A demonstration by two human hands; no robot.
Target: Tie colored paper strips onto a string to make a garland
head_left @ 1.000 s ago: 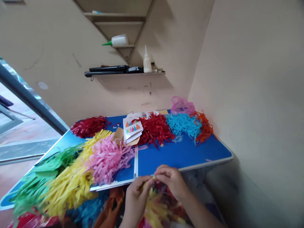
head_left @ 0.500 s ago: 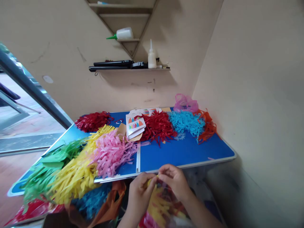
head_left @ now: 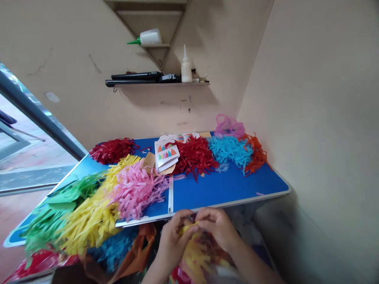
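Yellow fringe (head_left: pixel 188 228) — one piece, pinched between two hands (head_left: pixel 195 232), fingertips closed on it.

The table (head_left: pixel 227 189) is bright blue — its edge (head_left: pixel 251 201) white.

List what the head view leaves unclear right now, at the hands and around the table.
- Head view: yellow fringe's pinched end, covered by left hand and right hand.
- Head view: pile beneath them, blurred and partly covered.
- Head view: top shelf, cut off by upper edge.
- Head view: card's printed details, too small.
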